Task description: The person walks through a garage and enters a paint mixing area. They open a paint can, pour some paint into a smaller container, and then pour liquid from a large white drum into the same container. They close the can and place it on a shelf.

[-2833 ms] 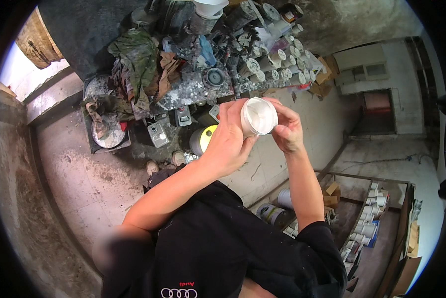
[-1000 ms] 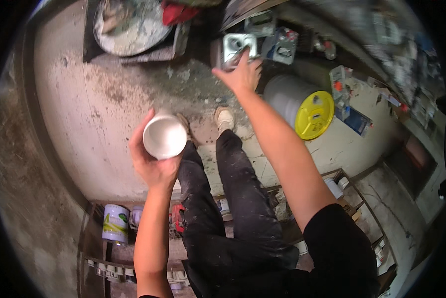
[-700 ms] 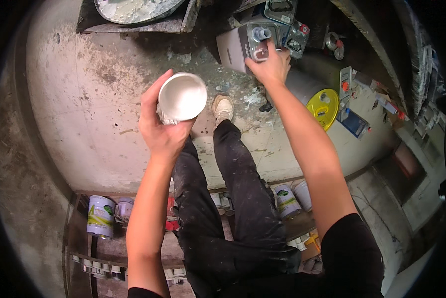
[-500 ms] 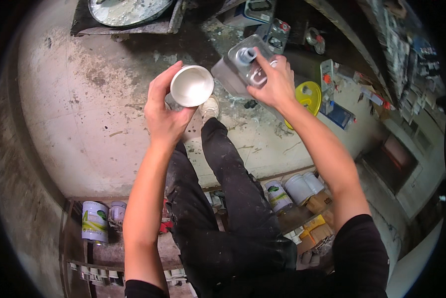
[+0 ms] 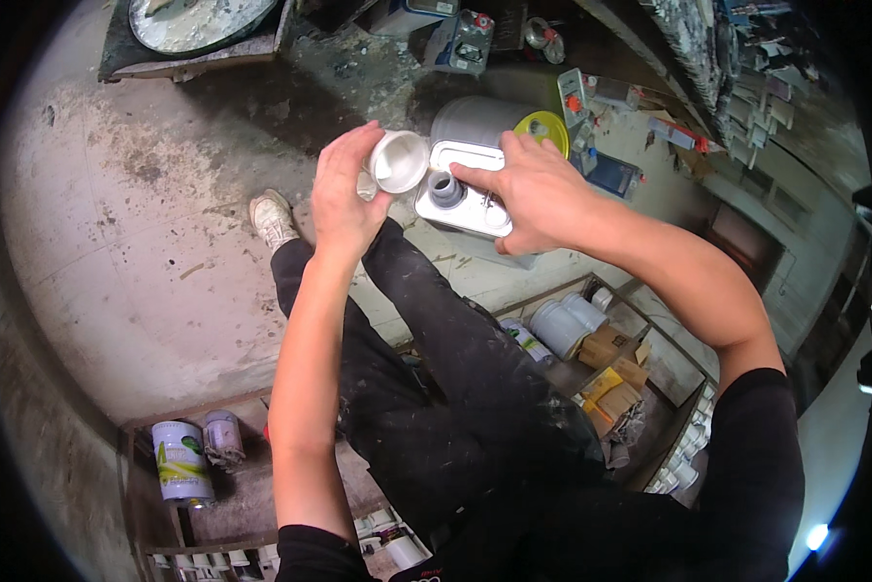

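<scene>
Tilted in my left hand point(image 5: 344, 189) is a white cup point(image 5: 399, 163), its fingers wrapped round the side. My right hand point(image 5: 533, 189) grips a rectangular metal can point(image 5: 484, 219) by its top, thumb reaching toward the spout. The can's grey spout point(image 5: 445, 189) stands uncapped right beside the cup's rim. Whether the two touch I cannot tell. A pale patch shows inside the cup, and no stream is visible between spout and cup. The can's lower body is mostly hidden below its top.
A large drum point(image 5: 470, 118) and a yellow lid point(image 5: 542, 130) are just beyond the can. A paint-crusted round lid point(image 5: 198, 21) rests on a stand at upper left. Behind me, shelves hold a paint bucket point(image 5: 180, 464), white tubs point(image 5: 558, 328) and cardboard boxes point(image 5: 606, 347).
My right hand has brought the can left and down, turning its spout toward the cup. The cup has shifted slightly right and tilted. My view and feet have moved too.
</scene>
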